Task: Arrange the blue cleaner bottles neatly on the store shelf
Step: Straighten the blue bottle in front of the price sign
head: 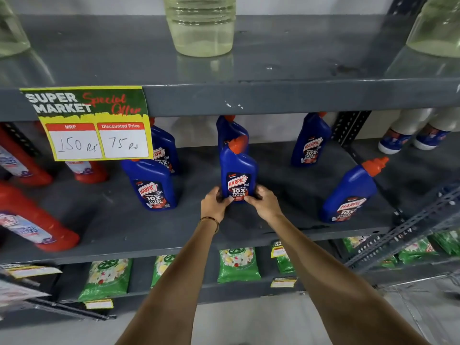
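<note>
Middle shelf (124, 227), centre front: one blue cleaner bottle (238, 170), upright, label facing me. My left hand (214, 204) and right hand (264, 201) close around its base from either side. Five more blue bottles stand around it.

Grey metal shelving (273, 100) stands against a pale wall (74, 3), light floor (249, 319) below.
</note>
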`<state>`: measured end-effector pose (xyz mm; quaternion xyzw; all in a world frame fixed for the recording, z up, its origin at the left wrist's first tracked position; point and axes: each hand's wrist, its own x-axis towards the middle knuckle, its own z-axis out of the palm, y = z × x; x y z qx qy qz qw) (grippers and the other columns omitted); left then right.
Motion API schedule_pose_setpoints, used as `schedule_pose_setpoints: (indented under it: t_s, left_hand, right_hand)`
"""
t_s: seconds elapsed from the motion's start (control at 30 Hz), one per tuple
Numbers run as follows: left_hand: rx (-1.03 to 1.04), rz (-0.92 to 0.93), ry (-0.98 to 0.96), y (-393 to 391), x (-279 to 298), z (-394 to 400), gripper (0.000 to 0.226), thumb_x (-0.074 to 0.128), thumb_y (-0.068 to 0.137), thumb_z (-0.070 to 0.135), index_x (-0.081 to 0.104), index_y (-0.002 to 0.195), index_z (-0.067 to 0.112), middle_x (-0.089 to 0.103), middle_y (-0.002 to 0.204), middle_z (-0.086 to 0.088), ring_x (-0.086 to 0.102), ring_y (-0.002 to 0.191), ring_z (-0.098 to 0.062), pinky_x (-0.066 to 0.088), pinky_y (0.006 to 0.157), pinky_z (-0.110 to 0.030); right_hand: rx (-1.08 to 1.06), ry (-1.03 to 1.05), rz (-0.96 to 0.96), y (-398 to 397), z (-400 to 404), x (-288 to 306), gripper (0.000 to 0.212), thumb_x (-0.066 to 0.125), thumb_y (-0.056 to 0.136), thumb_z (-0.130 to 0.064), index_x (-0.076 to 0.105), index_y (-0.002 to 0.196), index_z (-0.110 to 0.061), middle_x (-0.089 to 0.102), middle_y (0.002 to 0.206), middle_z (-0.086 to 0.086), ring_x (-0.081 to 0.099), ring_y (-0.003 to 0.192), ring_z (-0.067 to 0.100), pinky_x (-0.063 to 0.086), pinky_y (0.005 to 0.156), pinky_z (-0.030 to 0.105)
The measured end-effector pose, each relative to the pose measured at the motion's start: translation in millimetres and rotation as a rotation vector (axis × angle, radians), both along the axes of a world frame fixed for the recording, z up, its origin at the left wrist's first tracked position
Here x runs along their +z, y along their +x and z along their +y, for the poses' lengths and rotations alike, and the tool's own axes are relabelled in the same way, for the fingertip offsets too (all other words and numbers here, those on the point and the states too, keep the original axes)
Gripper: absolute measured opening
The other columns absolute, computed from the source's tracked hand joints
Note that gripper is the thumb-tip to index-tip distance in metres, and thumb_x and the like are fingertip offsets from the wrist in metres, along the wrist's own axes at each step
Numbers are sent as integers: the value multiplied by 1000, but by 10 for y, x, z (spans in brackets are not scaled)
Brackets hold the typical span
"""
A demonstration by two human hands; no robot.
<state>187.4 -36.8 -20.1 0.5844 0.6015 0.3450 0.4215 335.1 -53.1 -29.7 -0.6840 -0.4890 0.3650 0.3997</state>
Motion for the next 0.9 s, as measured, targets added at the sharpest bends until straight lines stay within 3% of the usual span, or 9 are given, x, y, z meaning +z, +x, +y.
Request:
schedule_pose_setpoints:
  t_s: [0.47,0.9]
  left_hand:
    - [5,-2,-4,-98,9,-438,40,71,75,19,58,110,8,68,110,-12,62,102,-25,49,89,-33]
    - [-20,17,5,-126,7,-719,42,70,76,20,56,114,8,66,114,-13,61,105,-24,48,92,-35]
  right_hand:
    - [5,-1,-24,-18,-456,-8,33,68,81,-15,60,110,-4,67,116,14,63,107,25,50,94,41]
    - [9,7,-93,-13,-757,-4,26,69,80,-18,61,100,-3,70,109,14,64,100,23,44,78,27]
